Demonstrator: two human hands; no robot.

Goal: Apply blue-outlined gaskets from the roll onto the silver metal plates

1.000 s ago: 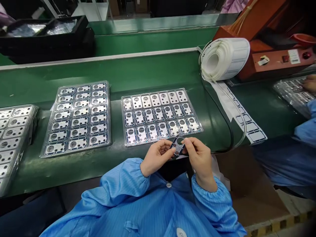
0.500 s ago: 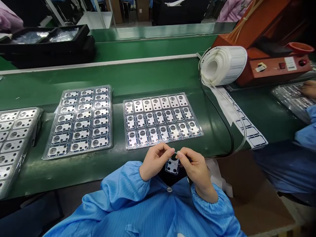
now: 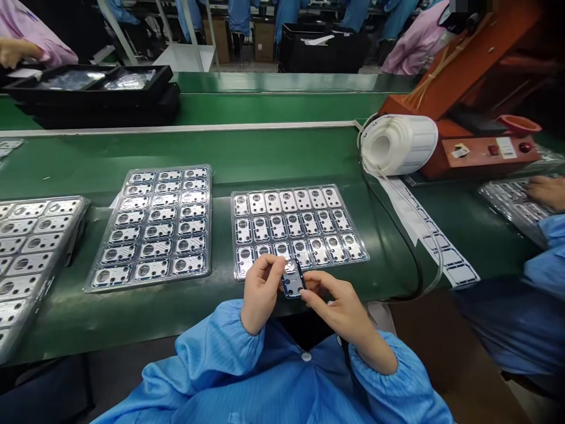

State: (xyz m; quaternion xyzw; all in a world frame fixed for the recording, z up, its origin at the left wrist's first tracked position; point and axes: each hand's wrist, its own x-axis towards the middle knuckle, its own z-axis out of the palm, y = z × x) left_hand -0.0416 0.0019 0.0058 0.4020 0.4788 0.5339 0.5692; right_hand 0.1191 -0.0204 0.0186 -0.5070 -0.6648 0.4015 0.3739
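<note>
A blue smock (image 3: 273,386) with elasticated cuffs fills the bottom of the view. Above it, the bare left hand (image 3: 261,292) and right hand (image 3: 339,312) meet over the near edge of a green conveyor belt (image 3: 265,159). Between them, a small metal plate (image 3: 293,280) with round holes and a dark border stands tilted in the air. The left fingertips pinch its upper part, while the right thumb and forefinger press together at its lower edge. The plate sits just above the near corner of a clear plastic tray (image 3: 232,235), which holds rows of similar plates.

A slip of either pinch could drop the plate onto that tray, possibly scratching it or its neighbours. Bare fingertips could also smudge its shiny face.

The belt's smooth green surface carries two more loaded trays to the left (image 3: 66,235). To the right, a white label roll (image 3: 399,145) feeds a long paper strip (image 3: 445,253) across the belt beside a red-orange machine (image 3: 489,154). A co-worker's hand (image 3: 547,193) rests on another tray (image 3: 507,203) at the right. Beyond lies a second green belt with black crates (image 3: 88,88). Further back, people in pink and blue smocks (image 3: 35,35) work along a crowded factory floor.
</note>
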